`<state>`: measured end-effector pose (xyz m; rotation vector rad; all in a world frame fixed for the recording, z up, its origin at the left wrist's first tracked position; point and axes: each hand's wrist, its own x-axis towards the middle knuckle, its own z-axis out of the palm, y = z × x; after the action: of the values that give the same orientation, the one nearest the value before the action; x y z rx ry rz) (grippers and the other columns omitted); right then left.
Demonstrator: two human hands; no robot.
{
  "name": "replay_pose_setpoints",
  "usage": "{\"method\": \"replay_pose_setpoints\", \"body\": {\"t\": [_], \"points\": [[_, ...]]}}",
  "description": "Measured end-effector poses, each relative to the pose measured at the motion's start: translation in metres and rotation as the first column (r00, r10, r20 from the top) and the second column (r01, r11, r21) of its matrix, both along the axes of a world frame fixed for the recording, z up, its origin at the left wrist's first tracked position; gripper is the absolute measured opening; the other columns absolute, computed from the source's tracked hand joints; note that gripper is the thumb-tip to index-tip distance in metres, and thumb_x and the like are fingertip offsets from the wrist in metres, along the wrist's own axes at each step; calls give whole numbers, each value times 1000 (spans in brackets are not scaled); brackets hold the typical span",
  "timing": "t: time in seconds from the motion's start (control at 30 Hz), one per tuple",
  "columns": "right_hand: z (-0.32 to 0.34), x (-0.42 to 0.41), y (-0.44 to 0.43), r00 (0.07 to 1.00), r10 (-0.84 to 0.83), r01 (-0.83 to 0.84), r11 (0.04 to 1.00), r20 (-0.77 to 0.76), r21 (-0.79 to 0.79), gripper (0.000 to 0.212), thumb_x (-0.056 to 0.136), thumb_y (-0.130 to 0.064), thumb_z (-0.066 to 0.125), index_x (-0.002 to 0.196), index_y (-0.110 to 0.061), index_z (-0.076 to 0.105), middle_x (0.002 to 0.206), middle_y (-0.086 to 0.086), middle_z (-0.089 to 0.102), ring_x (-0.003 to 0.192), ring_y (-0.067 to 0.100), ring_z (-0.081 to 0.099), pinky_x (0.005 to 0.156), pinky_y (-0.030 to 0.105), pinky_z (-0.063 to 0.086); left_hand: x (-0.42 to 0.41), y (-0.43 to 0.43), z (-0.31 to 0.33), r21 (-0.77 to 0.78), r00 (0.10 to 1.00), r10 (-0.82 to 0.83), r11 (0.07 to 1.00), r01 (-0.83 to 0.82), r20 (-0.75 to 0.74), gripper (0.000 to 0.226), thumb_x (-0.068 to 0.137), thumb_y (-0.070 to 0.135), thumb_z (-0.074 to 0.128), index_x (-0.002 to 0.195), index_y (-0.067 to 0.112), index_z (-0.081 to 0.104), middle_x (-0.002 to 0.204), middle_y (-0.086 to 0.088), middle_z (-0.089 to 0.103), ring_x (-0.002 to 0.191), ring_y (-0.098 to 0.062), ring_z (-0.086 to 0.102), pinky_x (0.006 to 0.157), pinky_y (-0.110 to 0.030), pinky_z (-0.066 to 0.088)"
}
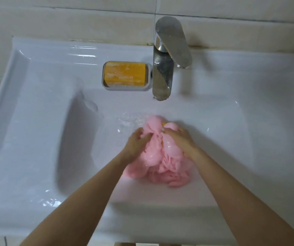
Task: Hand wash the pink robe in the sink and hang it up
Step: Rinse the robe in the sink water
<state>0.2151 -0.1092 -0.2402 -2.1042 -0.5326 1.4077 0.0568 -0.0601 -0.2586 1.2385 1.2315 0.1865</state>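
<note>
2 bare forearms are reaching in from the near edge and meeting over the basin of the white sink [36,121], where both hands are gripping the pink robe [157,162]. The left hand [136,143] is closing its fingers into the left side of the bunched cloth, and the right hand [180,139] is pressing its curled fingers into the right side, so the 2 grips are sitting close together with a fold of fabric squeezed up between them. The robe is lying as a wet, crumpled heap on the basin floor, most of it spilling below and toward the person from the hands, with a rounded lump bulging just beyond the fingertips. A small yellow patch is showing by the right fingertips; what it is cannot be told. Beyond the grip, droplets and suds are glistening on the basin floor. Farther still, the chrome faucet [162,68] is standing on the back ledge with its spout pointing toward the hands, and just left of it an orange soap bar [125,73] is resting in a grey soap dish [107,87]. Pale wall tiles [71,20] are rising behind the ledge.
</note>
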Motion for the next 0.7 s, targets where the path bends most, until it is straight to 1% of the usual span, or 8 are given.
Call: {"method": "replay_pose_setpoints", "body": {"t": [0.13,0.2,0.3,0.37,0.43,0.5,0.6,0.7], "points": [[27,12,-13,978,-13,46,987,-210,156,17,82,-31,71,90,-16,72,86,-4,72,83,11,66,69,18,53,-14,9,24,-215,950,294,940,-265,110,26,96,25,50,87,6,67,81,-7,69,74,-16,66,61,-19,53],[39,10,-26,992,19,11,972,-127,233,29,84,-31,69,80,-4,64,76,-3,63,72,10,56,58,14,45,-26,5,37,-246,945,294,936,-253,144,37,91,35,56,87,0,66,79,-6,69,76,-15,66,59,-16,52],[31,-2,-47,878,273,-353,924,393,148,41,79,-55,62,95,-17,61,87,-2,61,78,17,53,70,26,43,-41,-8,34,133,996,-91,987,93,-23,72,59,62,60,98,3,58,101,-5,54,94,-17,52,76,-16,45],[13,-15,-56,627,445,-582,813,639,6,66,74,-71,47,126,-31,52,116,0,55,102,20,51,87,33,43,-43,-22,13,432,870,-323,769,470,-372,90,50,73,55,123,23,39,135,-7,39,120,-23,43,99,-35,41],[-11,-28,-58,464,498,-691,721,733,-53,71,76,-74,40,139,-42,39,146,4,37,125,29,38,106,49,34,-37,-35,-9,500,748,-333,581,642,-574,102,53,80,48,137,29,22,150,-14,27,135,-36,32,102,-58,33],[-30,-33,-54,417,467,-682,727,780,-71,65,78,-68,42,135,-39,46,148,5,39,122,34,44,105,53,31,-28,-38,-21,498,725,-284,569,654,-628,96,58,74,47,137,24,26,146,-15,36,130,-39,37,99,-63,36],[-49,-36,-42,397,342,-629,777,852,-19,57,73,-63,46,110,-24,66,119,8,62,97,33,55,87,43,35,-17,-34,-27,553,757,-189,576,601,-626,76,64,55,48,129,16,44,130,-17,50,116,-41,50,88,-54,45],[-62,-38,-31,386,172,-588,803,906,98,49,76,-57,47,93,-16,70,98,10,64,84,29,50,74,38,31,-7,-33,-31,686,836,-82,530,498,-543,54,73,35,45,121,9,53,117,-17,57,101,-37,55,84,-45,47]]}}
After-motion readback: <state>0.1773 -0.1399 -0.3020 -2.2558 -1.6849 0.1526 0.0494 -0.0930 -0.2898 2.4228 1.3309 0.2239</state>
